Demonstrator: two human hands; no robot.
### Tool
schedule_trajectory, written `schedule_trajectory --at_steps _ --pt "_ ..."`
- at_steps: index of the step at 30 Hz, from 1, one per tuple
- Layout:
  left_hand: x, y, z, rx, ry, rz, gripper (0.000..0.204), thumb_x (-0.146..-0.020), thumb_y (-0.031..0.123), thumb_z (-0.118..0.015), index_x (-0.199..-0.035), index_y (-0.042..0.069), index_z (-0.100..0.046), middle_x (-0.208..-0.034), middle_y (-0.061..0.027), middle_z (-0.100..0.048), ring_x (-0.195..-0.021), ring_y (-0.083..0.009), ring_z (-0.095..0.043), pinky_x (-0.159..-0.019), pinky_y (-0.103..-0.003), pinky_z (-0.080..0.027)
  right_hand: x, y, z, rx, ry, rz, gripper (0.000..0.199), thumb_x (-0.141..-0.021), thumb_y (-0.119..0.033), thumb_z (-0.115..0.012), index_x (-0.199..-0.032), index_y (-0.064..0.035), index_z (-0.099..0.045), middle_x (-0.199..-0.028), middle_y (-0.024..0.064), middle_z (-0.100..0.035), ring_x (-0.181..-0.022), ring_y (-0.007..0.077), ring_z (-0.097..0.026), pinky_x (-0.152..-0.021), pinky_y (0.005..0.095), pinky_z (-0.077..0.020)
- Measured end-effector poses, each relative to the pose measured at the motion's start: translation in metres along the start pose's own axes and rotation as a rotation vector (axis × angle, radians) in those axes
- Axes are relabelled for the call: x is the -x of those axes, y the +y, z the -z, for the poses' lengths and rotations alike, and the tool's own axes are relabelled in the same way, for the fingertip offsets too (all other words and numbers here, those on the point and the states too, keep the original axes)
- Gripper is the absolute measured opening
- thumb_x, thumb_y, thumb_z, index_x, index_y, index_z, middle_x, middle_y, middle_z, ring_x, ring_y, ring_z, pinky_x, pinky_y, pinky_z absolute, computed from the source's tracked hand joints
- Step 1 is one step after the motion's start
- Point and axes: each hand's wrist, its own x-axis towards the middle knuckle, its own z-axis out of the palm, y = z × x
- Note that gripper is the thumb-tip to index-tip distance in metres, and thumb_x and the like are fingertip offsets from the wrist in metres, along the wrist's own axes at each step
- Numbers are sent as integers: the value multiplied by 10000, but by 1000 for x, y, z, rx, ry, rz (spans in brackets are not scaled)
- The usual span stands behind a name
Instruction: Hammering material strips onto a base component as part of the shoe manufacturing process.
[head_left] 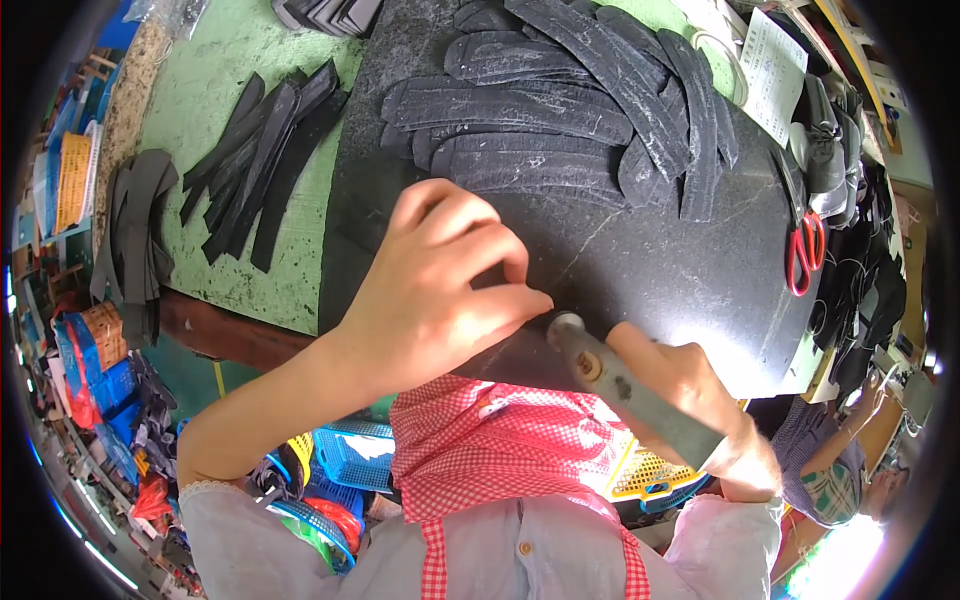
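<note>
grey metal tool (625,390), round-tipped

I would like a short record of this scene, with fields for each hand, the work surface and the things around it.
left hand: pressing down on the dark slab, fingers curled
right hand: gripping a metal tool, its tip beside the left fingers
on the slab: pile of curved black strips
left of the slab: black strips on a green mat
right edge: red-handled scissors

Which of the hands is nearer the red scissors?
Right. The right hand grips a metal tool below the red scissors; the left hand presses the slab farther left.
</note>
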Motion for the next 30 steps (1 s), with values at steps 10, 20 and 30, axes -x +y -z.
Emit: schedule_trajectory --at_steps 10,20,30 --pt "-3 -5 -3 -112 21 -239 249 -726 185 -753 -963 230 -812 -1004 45 -671 -984 -222 -600 -972 -477 -509 -6 -1 7 -47 194 -87 165 -976 -34 -708 -1070 -8 -575 -783 145 -629 -639 372 -724 -510 432 -513" --pt "6 -14 6 -179 63 -251 296 -661 209 -892 -946 220 -811 -1002 27 -657 -1003 -242 -588 -914 -459 -465 -19 -15 18 98 102 -30 220 -949 -88 -668 -1063 -25 -490 -760 198 -644 -706 429 -704 -613 507 -542" --pt "5 -30 21 24 8 -129 294 -642 167 -912 -912 201 -803 -974 37 -662 -973 -238 -605 -858 -423 -474 -38 -21 9 32 -90 70 234 -948 -78 -629 -1119 8 -495 -759 189 -621 -718 401 -712 -614 492 -552"
